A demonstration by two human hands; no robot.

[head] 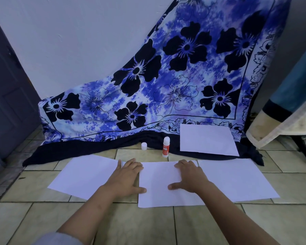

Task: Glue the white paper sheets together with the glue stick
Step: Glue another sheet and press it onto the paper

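glue stick [166, 147] label too small to read

The left sheet [83, 175], middle sheet [159, 195] and right sheet [237, 179] are lying abreast on the floor [148, 225]. Behind them the glue stick [166, 147] is standing, its cap [144, 146] just left, a fourth sheet [207, 139] right, on the cloth [95, 147].

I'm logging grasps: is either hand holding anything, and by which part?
Nothing is gripped: the left hand lies flat at the left edge of the middle white paper sheet, the right hand flat on it.
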